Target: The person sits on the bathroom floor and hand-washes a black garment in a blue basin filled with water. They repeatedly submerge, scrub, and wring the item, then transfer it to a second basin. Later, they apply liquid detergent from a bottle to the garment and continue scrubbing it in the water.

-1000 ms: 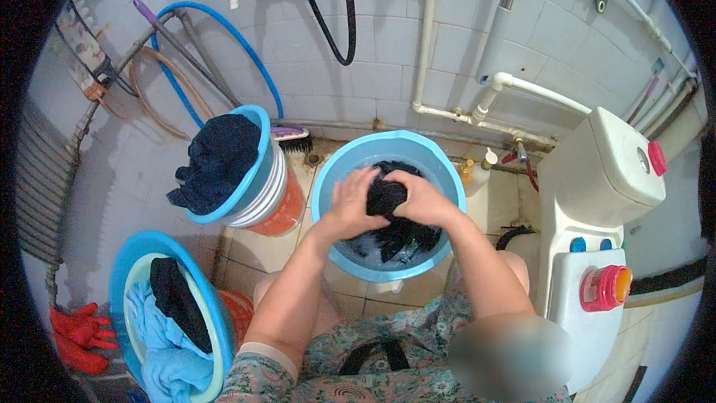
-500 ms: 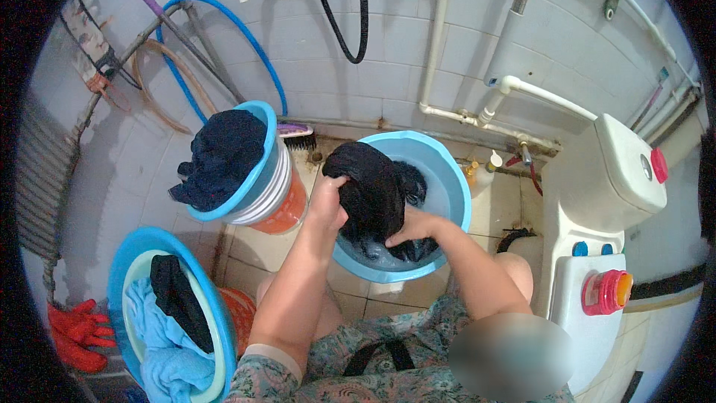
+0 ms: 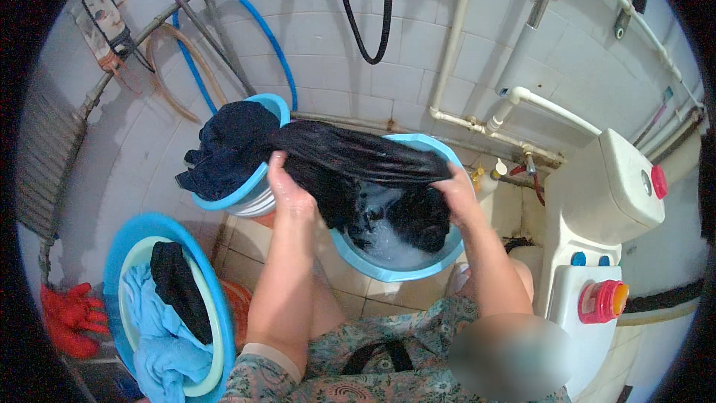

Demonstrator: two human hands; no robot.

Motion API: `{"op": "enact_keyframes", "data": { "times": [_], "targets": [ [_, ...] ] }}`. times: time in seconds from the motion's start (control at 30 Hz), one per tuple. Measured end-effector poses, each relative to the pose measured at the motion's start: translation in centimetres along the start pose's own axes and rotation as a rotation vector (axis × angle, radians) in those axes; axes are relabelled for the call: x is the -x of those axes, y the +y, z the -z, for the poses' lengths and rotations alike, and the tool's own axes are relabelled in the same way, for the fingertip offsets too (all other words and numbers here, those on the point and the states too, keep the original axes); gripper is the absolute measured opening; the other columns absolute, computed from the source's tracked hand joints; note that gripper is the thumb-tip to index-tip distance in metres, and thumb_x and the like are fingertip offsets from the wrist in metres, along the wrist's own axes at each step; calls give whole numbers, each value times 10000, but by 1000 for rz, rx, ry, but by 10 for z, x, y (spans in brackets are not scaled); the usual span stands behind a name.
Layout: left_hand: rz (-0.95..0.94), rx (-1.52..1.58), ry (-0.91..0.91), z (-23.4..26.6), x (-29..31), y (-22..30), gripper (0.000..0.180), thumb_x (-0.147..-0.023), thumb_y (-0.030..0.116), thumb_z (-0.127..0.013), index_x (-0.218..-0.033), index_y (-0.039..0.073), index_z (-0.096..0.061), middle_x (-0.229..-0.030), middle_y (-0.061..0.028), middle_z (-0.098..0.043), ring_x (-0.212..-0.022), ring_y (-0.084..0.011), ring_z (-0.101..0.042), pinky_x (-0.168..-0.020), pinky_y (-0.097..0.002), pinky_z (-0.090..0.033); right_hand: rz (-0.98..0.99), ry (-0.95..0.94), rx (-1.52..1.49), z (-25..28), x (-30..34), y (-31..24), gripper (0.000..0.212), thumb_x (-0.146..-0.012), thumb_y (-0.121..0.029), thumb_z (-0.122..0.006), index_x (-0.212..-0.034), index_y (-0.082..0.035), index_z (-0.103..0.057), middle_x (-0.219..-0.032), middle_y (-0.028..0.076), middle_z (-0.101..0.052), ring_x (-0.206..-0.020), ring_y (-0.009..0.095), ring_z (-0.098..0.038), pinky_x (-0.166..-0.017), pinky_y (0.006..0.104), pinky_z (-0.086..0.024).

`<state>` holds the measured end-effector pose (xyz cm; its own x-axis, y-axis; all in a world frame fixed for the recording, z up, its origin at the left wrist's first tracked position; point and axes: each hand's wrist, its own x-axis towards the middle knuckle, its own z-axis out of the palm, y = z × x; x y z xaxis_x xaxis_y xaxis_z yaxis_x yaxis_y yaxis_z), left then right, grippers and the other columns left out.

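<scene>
Over the blue basin (image 3: 397, 277): black cloth (image 3: 358, 151), part raised, part in water (image 3: 401, 254), grasped by left hand (image 3: 292, 192) and right hand (image 3: 458, 192).

Found black garment (image 3: 365, 151) unbunched and drawn out left to right since the earlier views, with left hand (image 3: 291, 192) shifted left toward the piled dark clothes (image 3: 231, 148) and right hand (image 3: 456, 192) shifted to the right rim of the water-filled basin (image 3: 403, 275).
</scene>
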<state>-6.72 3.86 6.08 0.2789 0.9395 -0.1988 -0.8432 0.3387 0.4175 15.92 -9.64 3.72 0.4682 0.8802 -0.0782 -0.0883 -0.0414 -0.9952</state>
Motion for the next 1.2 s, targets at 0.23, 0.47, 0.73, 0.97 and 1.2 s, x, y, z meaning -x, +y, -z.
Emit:
{"op": "enact_keyframes", "data": {
  "times": [0.23,0.47,0.73,0.97,1.2],
  "targets": [
    [286,-275,1,17,0,-59,251,-819,249,-546,-987,67,-583,-891,-93,-629,-771,-250,-607,-717,-391,-518,59,169,-71,24,-5,-20,412,-721,20,-540,-1130,-8,-504,-966,82,-597,-862,186,-578,-775,294,-462],
    [30,-1834,119,107,-37,-131,788,-738,59,-574,-1412,183,-188,-1342,-217,-320,-1143,-395,-447,-927,-429,-407,114,202,989,25,-31,119,718,-720,-17,-564,-1367,-121,-270,-1283,266,-383,-964,409,-556,-858,432,-446],
    [410,-2528,-464,105,-10,-145,573,-811,135,-537,-1349,214,-356,-1358,-119,-290,-1106,-382,-458,-909,-429,-421,-398,-265,1394,6,-25,154,742,-755,-80,-536,-1407,-258,-229,-1277,245,-432,-992,363,-581,-847,441,-460],
    [467,-1110,213,113,-22,-178,585,-831,484,-528,-1276,117,-432,-1319,-126,-388,-1121,-346,-467,-946,-431,-392,-96,-181,668,2,-31,79,484,-674,-44,-547,-1154,-99,-576,-1034,197,-613,-990,341,-578,-885,387,-443],
    [765,-145,-187,27,10,-124,488,-823,501,-534,-1080,90,-591,-965,-102,-629,-834,-245,-620,-770,-384,-503,326,-603,658,-33,44,-25,500,-616,-77,-690,-1094,-84,-542,-1083,119,-550,-1030,301,-542,-877,365,-437]
  ]
}}
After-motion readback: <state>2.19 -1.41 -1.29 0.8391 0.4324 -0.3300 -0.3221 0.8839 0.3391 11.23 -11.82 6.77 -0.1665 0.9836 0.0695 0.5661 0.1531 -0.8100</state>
